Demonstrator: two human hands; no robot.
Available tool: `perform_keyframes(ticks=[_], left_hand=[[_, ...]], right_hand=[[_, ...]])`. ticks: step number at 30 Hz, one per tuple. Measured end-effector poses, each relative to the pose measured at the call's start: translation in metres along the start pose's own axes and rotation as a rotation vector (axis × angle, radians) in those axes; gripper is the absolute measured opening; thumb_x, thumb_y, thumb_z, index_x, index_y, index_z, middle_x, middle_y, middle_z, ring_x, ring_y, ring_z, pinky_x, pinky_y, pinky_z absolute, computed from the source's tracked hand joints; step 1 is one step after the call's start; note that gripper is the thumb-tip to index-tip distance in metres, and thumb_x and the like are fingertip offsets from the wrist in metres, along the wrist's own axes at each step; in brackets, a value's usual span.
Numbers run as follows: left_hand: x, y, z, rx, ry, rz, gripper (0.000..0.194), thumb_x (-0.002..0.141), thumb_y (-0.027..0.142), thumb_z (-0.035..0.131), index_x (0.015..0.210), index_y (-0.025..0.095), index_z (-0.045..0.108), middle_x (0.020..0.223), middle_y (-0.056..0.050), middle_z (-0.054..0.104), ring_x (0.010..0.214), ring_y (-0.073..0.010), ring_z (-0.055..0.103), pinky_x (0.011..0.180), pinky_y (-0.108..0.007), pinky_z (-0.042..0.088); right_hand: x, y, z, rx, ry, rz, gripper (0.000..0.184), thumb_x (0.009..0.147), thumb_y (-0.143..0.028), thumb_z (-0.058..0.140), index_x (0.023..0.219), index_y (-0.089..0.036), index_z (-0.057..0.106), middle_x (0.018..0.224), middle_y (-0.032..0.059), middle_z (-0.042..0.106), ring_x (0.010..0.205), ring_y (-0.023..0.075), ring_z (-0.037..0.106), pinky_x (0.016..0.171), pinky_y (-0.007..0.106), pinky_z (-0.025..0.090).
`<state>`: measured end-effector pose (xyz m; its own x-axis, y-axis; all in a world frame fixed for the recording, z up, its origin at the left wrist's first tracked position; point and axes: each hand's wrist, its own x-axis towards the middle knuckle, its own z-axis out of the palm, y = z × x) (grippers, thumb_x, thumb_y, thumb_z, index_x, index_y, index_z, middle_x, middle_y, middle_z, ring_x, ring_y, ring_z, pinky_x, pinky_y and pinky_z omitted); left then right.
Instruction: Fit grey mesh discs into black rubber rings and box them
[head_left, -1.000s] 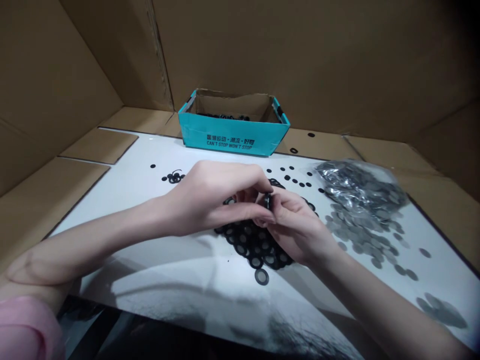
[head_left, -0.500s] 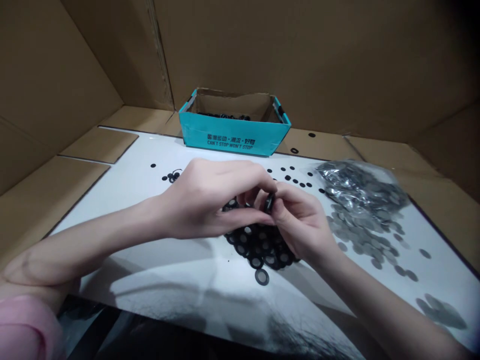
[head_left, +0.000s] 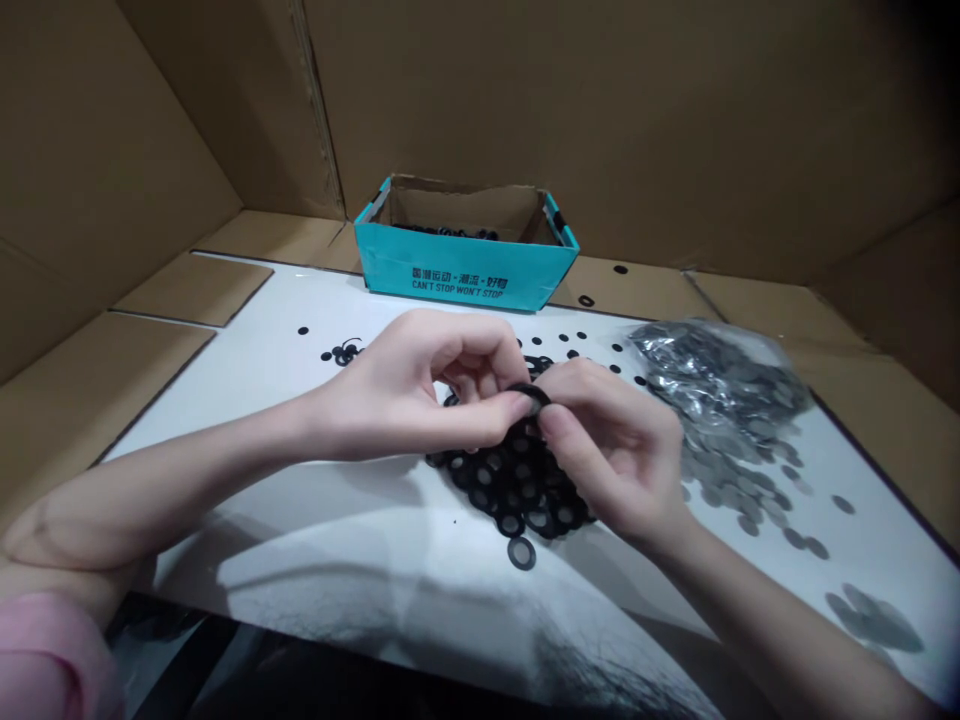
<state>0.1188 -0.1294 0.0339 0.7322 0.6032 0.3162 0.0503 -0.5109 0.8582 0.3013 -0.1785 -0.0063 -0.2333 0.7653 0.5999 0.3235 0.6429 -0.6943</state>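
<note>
My left hand (head_left: 409,392) and my right hand (head_left: 615,445) meet above a heap of black rings (head_left: 517,485) on the white sheet (head_left: 300,530). Both hands pinch one black ring (head_left: 532,397) between thumbs and fingertips, held just above the heap. My fingers are curled and pressed together. One loose black ring (head_left: 522,552) lies at the near edge of the heap. To the right spreads a pile of grey metal discs (head_left: 731,450), partly inside a clear plastic bag (head_left: 712,365).
A teal cardboard box (head_left: 465,268) with dark parts inside stands at the back. Small black dots (head_left: 585,348) and a small cluster of rings (head_left: 341,353) lie scattered on the sheet. Brown cardboard walls (head_left: 600,120) enclose the workspace on three sides.
Both hands lifted slightly and turned the black ring from upright to nearly flat. My right hand rolled so its fingers curl over more.
</note>
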Motion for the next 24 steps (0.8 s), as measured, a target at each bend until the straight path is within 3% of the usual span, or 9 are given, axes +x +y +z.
perform_keyframes(ticks=[6, 9, 13, 16, 20, 24], left_hand=[[0.0, 0.0, -0.002, -0.033, -0.016, -0.055, 0.009, 0.084, 0.014, 0.061, 0.076, 0.013, 0.059, 0.06, 0.004, 0.06, 0.052, -0.0056, 0.059, 0.05, -0.014, 0.049], [0.001, -0.001, -0.003, -0.04, 0.027, -0.015, 0.009, 0.08, 0.016, 0.068, 0.079, 0.013, 0.06, 0.066, 0.002, 0.065, 0.057, -0.0072, 0.064, 0.053, -0.014, 0.052], [0.0, -0.002, -0.002, 0.119, 0.089, 0.091, 0.017, 0.074, 0.017, 0.076, 0.081, 0.012, 0.062, 0.072, 0.0, 0.067, 0.062, -0.0073, 0.065, 0.059, -0.013, 0.053], [-0.002, -0.002, 0.0, 0.222, 0.096, 0.155, 0.017, 0.075, 0.019, 0.076, 0.08, 0.012, 0.062, 0.069, 0.001, 0.067, 0.06, -0.006, 0.062, 0.06, -0.013, 0.052], [-0.002, 0.001, 0.002, 0.216, 0.101, 0.143, 0.015, 0.078, 0.021, 0.071, 0.079, 0.011, 0.061, 0.064, 0.002, 0.062, 0.055, -0.0054, 0.058, 0.055, -0.014, 0.05], [-0.001, 0.004, 0.003, 0.151, 0.1, -0.003, 0.006, 0.078, 0.013, 0.062, 0.073, 0.012, 0.058, 0.063, 0.002, 0.06, 0.055, -0.0053, 0.056, 0.051, -0.014, 0.048]], right_hand=[[-0.002, 0.004, 0.001, 0.021, 0.007, 0.068, 0.015, 0.091, -0.02, 0.052, 0.077, -0.022, 0.058, 0.07, 0.0006, 0.056, 0.066, 0.014, 0.053, 0.061, 0.03, 0.039], [-0.005, 0.008, 0.003, 0.23, 0.01, 0.21, 0.02, 0.093, -0.03, 0.052, 0.076, -0.023, 0.058, 0.07, -0.0003, 0.054, 0.066, 0.0133, 0.051, 0.061, 0.028, 0.039], [-0.006, 0.009, 0.009, 0.586, -0.021, 0.381, 0.024, 0.09, -0.042, 0.056, 0.075, -0.023, 0.059, 0.069, -0.0012, 0.052, 0.065, 0.0123, 0.049, 0.062, 0.027, 0.04], [-0.006, 0.009, 0.012, 0.686, -0.033, 0.45, 0.028, 0.087, -0.044, 0.059, 0.072, -0.021, 0.059, 0.065, -0.0018, 0.048, 0.059, 0.0112, 0.045, 0.057, 0.026, 0.039], [-0.007, 0.009, 0.011, 0.522, -0.016, 0.396, 0.028, 0.09, -0.044, 0.055, 0.071, -0.022, 0.057, 0.068, -0.0004, 0.049, 0.064, 0.0133, 0.047, 0.059, 0.028, 0.039], [-0.005, 0.004, 0.008, 0.212, 0.01, 0.216, 0.022, 0.092, -0.031, 0.052, 0.073, -0.022, 0.056, 0.069, 0.0008, 0.053, 0.065, 0.014, 0.049, 0.06, 0.029, 0.039]])
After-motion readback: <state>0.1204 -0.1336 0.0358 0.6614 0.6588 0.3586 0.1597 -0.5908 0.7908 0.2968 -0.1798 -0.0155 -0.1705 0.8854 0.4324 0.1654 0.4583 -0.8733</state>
